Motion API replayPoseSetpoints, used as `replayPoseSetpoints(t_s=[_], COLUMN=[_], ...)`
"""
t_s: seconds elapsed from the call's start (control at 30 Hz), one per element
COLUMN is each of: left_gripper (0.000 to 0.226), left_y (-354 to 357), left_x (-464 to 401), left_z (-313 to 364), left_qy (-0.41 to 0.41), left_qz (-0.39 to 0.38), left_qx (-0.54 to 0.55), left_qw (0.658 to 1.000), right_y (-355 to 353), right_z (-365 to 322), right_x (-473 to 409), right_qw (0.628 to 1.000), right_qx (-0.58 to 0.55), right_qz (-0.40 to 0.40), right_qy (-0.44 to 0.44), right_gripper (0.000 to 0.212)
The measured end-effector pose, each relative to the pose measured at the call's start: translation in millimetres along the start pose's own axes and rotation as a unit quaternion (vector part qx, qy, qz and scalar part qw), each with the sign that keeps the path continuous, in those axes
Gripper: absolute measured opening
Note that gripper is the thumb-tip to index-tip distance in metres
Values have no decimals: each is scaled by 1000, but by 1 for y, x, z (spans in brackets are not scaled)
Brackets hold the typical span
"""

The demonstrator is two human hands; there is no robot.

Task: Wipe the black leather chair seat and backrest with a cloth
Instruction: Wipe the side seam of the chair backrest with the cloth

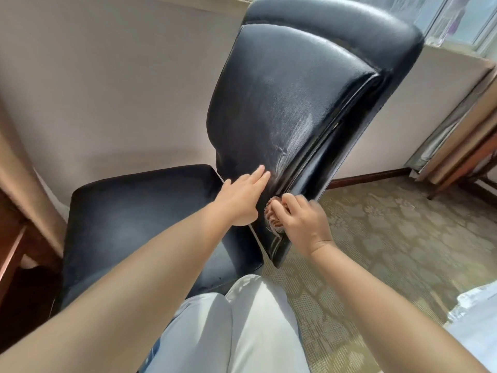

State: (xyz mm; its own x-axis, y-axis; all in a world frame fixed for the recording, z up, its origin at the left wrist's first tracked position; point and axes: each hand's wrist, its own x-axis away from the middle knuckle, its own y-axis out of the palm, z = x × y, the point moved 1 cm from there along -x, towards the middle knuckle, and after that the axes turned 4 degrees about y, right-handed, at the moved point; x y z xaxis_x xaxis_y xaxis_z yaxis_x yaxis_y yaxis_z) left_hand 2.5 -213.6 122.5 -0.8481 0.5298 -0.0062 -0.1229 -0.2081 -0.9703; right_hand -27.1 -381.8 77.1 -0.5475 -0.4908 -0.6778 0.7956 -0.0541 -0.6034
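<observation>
Black leather chair [282,109] fills the middle of the head camera's wide view, seen from above and close up, standing on a patterned greenish carpet [390,238] against a pale wall [107,90]. Its tall padded backrest [290,98] rises toward the top of the frame and leans to the right in the picture, with pale wipe streaks showing on the lower part of the panel. Its flat seat [139,211] lies to the lower left, dull and dusty looking. The left hand [242,197] reaches in from the lower left on a bare forearm; its fingers are straight and held close together, the tips resting flat on the lower backrest where it meets the seat. The right hand [301,222] comes in from the lower right and is curled round a small bunched cloth [273,219] (brownish, mostly hidden under the fingers), pressing it against the glossy black side edge of the backrest, just beside the left hand. Below the arms, the person's legs in light trousers [236,327] stand right by the seat's front corner. Dark wooden furniture [10,251] shows at the far left edge, a window [462,17] at the top right, and a wooden furniture leg [468,162] at the right.
</observation>
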Motion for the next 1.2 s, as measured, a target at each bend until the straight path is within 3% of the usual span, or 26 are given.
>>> replayPoseSetpoints(t_s=[0.2, 0.5, 0.67, 0.73, 0.83, 0.97, 1.2], left_gripper=[91, 95, 93, 90, 86, 90, 93], left_y=[-8, 2, -8, -15, -22, -31, -30], left_x=[-2, -4, -3, -3, -2, 0, -5], left_z=[4, 3, 1, 3, 10, 14, 10], left_qy=[4, 3, 5, 15, 21, 17, 7], left_qz=[8, 2, 4, 22, 49, 53, 51], left_qx=[-20, -66, -81, -80, -75, -72, -55], left_qw=[1000, 998, 997, 996, 996, 996, 997], right_y=[-26, 13, 0, -14, -32, -39, -13], right_z=[25, -8, 5, 16, 25, 27, 4], right_x=[-32, 4, 3, -5, -15, -22, 1], right_qw=[997, 999, 997, 999, 997, 980, 988], right_qx=[3, -37, -23, -27, -46, -81, -95], right_qz=[41, -36, -42, -22, 5, -20, -77], right_qy=[61, -14, -55, -37, 64, 179, 96], right_gripper=[30, 30, 26, 25, 33, 51, 48])
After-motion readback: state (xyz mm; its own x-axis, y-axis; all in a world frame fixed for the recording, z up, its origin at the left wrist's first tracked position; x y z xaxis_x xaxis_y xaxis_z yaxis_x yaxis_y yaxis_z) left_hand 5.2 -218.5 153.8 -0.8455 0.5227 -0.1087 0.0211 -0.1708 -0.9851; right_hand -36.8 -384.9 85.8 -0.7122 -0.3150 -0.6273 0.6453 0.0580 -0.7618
